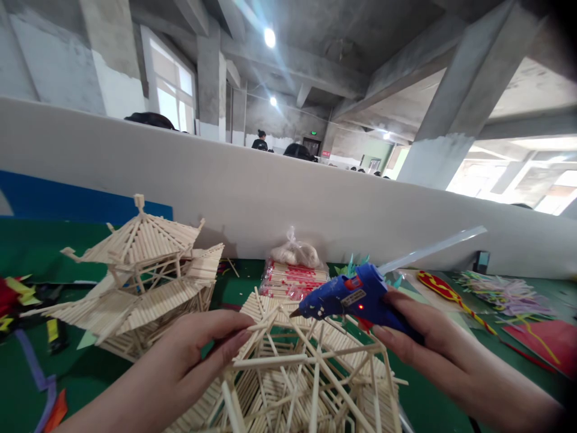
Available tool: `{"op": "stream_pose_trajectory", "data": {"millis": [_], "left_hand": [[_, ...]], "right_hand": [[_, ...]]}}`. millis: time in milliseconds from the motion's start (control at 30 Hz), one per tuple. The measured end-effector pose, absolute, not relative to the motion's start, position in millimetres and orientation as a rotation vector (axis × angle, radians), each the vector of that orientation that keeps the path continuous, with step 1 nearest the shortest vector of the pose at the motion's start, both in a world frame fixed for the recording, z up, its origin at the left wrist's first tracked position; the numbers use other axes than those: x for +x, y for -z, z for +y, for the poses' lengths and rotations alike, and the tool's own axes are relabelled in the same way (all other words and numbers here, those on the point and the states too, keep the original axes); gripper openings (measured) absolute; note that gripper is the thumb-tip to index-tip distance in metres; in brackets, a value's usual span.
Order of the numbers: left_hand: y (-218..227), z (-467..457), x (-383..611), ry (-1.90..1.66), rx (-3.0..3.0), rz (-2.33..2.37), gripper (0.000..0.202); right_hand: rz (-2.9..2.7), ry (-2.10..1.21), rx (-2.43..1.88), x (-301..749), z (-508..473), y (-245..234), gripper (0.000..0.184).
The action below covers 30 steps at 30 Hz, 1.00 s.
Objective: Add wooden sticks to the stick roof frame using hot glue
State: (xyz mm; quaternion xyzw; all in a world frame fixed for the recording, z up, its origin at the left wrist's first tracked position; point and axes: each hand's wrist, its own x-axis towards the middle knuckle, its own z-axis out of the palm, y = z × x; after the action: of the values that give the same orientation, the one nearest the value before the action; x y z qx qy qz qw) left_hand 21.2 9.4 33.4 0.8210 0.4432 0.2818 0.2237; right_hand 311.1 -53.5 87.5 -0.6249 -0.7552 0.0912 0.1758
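Note:
A blue hot glue gun (356,296) is in my right hand (419,328), whose fingers wrap its handle. Its red light is lit, and a long clear glue stick (433,248) juts from its back. The nozzle points left, close to the top joints of a pavilion model (315,361) built from pale wooden sticks. My left hand (211,343) pinches a thin wooden stick (259,326) at the model's upper left edge; the fingertips partly hide it. The roof of this model is an open frame of crossing sticks.
A taller finished-looking stick pavilion (148,264) stands at left. Behind the frame lies a clear bag (295,273) of sticks. Coloured strips (505,291) and red paper (545,343) lie at right on the green table (238,282). A white partition (252,198) runs behind; people are beyond it.

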Motion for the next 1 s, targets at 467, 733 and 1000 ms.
{"op": "stream_pose_trajectory", "data": {"millis": [467,733,1000], "left_hand": [[-40.2,10.2,24.5,-0.735,2.332,1.188,0.023],[-37.8,8.3,22.1,-0.761,2.297,1.220,0.023],[-34.8,9.1,20.8,-0.766,2.289,1.236,0.024]], "right_hand": [[-2.105,-0.184,-1.744,310.4,-53.4,-83.0,0.049],[-2.055,-0.177,-1.782,314.8,-60.7,-81.9,0.054],[-2.073,-0.275,-1.750,308.2,-51.6,-86.0,0.046]]}}
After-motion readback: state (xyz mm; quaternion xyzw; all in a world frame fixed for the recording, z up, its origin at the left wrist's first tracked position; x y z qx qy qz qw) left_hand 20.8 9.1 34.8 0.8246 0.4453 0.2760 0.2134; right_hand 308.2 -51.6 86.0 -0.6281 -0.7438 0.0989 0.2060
